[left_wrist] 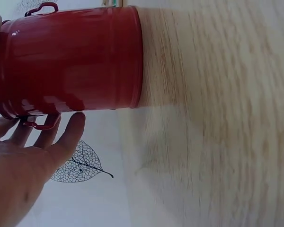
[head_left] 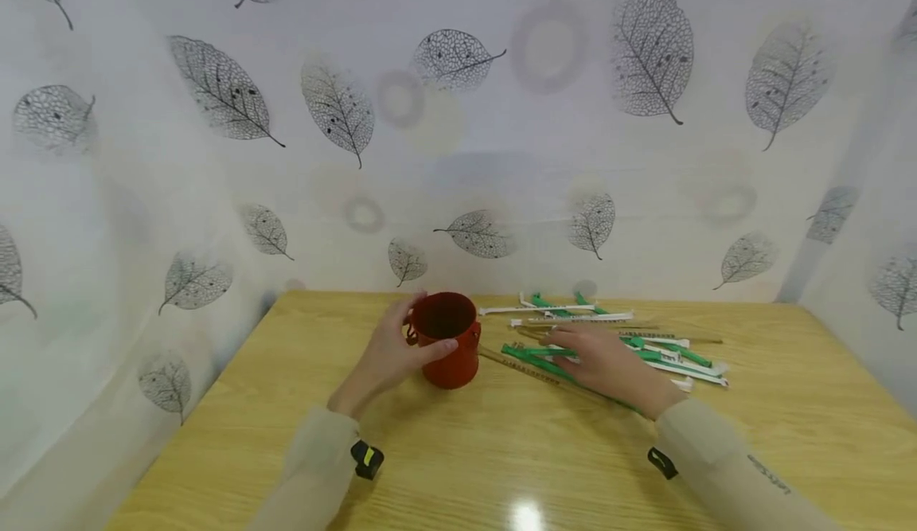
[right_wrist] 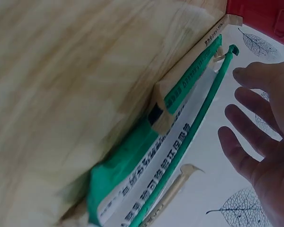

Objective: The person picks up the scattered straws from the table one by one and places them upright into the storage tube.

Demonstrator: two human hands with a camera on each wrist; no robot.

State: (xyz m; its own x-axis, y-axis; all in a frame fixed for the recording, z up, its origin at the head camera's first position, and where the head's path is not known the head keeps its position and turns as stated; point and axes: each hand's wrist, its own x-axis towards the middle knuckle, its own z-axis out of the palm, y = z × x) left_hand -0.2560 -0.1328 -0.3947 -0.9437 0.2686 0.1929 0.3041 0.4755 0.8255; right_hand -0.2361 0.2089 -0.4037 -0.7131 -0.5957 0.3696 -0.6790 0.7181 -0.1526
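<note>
A red metal pail point(head_left: 453, 368) with small looped side handles stands upright on the wooden table. My left hand point(head_left: 390, 356) holds it at the left, thumb across the near side by the rim. In the left wrist view, the fingers point(left_wrist: 68, 137) lie along the pail's side by its handle. Right of the pail is a loose pile of slim paper-wrapped straws in green point(head_left: 533, 358), white point(head_left: 680, 365) and brown point(head_left: 526, 369). Over this pile is my right hand point(head_left: 602, 360); in the right wrist view its fingers point(right_wrist: 248, 132) are spread and hold nothing.
The light wooden table point(head_left: 458, 459) ends at the back against a pale leaf-patterned curtain point(head_left: 501, 181). More of the curtain hangs at the left and right sides. Some brown straws reach from the pile towards the pail's foot.
</note>
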